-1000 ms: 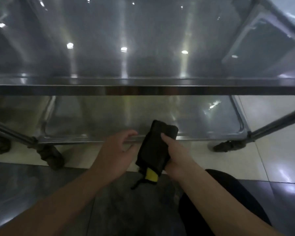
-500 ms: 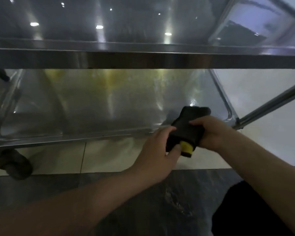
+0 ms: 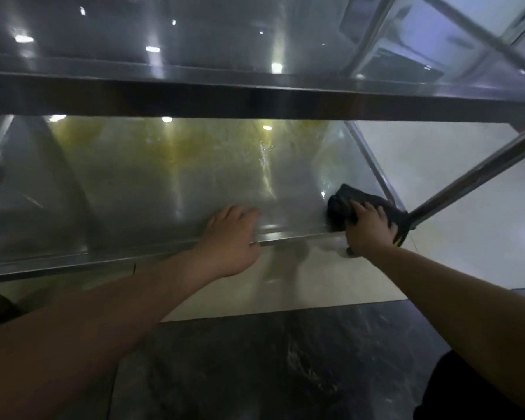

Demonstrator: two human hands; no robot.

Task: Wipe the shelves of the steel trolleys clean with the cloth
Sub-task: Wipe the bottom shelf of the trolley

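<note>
A steel trolley (image 3: 255, 95) fills most of the view, seen from above and close up. Its upper shelf (image 3: 194, 34) spans the far half of the scene, shiny and dotted with reflected ceiling lights. Below it lies the lower shelf (image 3: 170, 189), a wide steel tray with a raised rim, its surface streaked and tinged yellow toward the far side. A slanted steel leg (image 3: 473, 177) rises at the right near corner of the lower shelf. Under the trolley the floor is pale tile (image 3: 452, 207), changing to dark marbled tile (image 3: 270, 359) nearer the viewer.

Two bare forearms reach in from the near edge. The left hand (image 3: 231, 241) rests on the near rim of the lower shelf, near its middle, fingers curved over the edge onto the tray and gripping the rim. The right hand (image 3: 369, 228) is at the right near corner of the same shelf, fingers spread and curled over a dark cloth (image 3: 346, 201), pressing it onto the steel. The cloth is bunched up, lying on the lower shelf just beside the slanted leg, with a small yellow strip (image 3: 400, 237) showing at its near right edge below the hand.
</note>
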